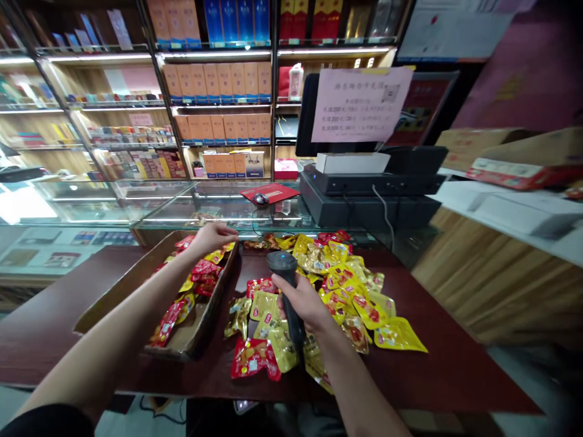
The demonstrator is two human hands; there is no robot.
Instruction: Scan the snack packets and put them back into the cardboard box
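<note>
My right hand (303, 299) is wrapped round the handle of a black barcode scanner (282, 262), whose head points away from me above a spread of snack packets. A small blue light glows on top of it. My left hand (214, 237) hovers over the far right corner of a cardboard box (122, 279), fingers pressed together; what they hold, if anything, is hidden. Red and yellow packets (207, 270) lie inside the box. To the right, yellow packets (344, 276) are heaped on the dark red table, and a red packet (255, 358) lies nearest to me.
Behind the table (432, 376) runs a glass counter (218, 203) with a mouse (260, 199) on a red mat. A monitor (310, 115) with a pink notice stands above a black till (368, 200). Boxed goods (218, 84) fill the back shelves. Cartons (483, 152) are stacked at right.
</note>
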